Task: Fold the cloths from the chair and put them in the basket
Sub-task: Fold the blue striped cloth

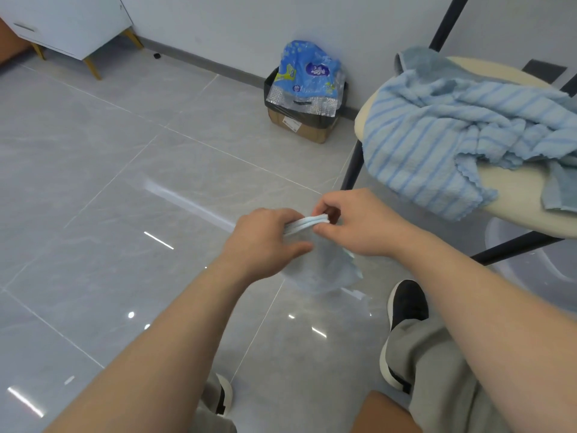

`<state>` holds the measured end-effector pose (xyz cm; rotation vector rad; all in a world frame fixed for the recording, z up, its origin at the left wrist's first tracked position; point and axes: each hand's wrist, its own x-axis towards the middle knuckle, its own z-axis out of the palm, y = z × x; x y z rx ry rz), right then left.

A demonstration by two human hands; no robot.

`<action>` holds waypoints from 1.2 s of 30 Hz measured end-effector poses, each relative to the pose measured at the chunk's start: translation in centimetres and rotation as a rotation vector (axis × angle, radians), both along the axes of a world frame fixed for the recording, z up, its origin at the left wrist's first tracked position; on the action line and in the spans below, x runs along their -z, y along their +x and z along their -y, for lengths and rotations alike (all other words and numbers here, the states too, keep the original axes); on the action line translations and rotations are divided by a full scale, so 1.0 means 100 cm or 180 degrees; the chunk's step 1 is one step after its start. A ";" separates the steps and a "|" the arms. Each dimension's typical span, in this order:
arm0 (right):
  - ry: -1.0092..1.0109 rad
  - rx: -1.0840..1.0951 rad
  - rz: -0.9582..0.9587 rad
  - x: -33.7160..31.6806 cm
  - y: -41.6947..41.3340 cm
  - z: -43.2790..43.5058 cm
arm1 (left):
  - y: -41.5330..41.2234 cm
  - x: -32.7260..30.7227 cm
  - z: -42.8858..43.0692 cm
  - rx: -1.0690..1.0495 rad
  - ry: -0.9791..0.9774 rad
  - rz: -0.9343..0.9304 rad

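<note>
Two hands are engaged on one pale blue cloth (324,267), held in the air above the tiled floor (125,182), left of the chair (515,198). The left hand (265,235) has its grip closed over the cloth's stacked upper edge, fingers on top and thumb below. The right hand (359,223) pinches the near end of the same edge between thumb and curled fingers. At least two layers show at that edge; the rest hangs loose and blurred beneath the hands.

Still on the chair seat: a striped cloth (437,135), crumpled and overhanging the front rim, and a plain blue towel (418,62) partly beneath it. A pale rounded shape (530,254) sits under the chair; whether it is the basket cannot be told.

Assessment: the fold is in progress and only partly made.

Risks noted:
- The layers are held at one edge only. A slackened pinch during a regrip would probably let them slide apart and undo the fold.
- The hanging part is unsupported over the floor with no tabletop beneath, so the next fold may come out crooked, or the cloth may drop.
- The striped cloth overhangs the seat and could be dragged off if a sleeve or arm brushes it.
</note>
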<state>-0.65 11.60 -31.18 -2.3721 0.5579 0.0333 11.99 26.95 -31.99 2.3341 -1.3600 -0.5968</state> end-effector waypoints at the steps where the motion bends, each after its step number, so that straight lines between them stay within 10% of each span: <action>1: 0.0037 -0.0018 0.0040 0.000 0.001 -0.001 | -0.006 -0.001 0.004 0.0039 -0.0121 0.0085; 19: 0.0185 -0.0193 -0.1189 0.042 -0.003 -0.029 | 0.001 -0.020 -0.015 0.0009 0.0062 0.0302; 36: 0.1064 0.0969 -0.1478 0.103 -0.018 -0.098 | 0.032 -0.060 -0.071 -0.0992 -0.1305 -0.0044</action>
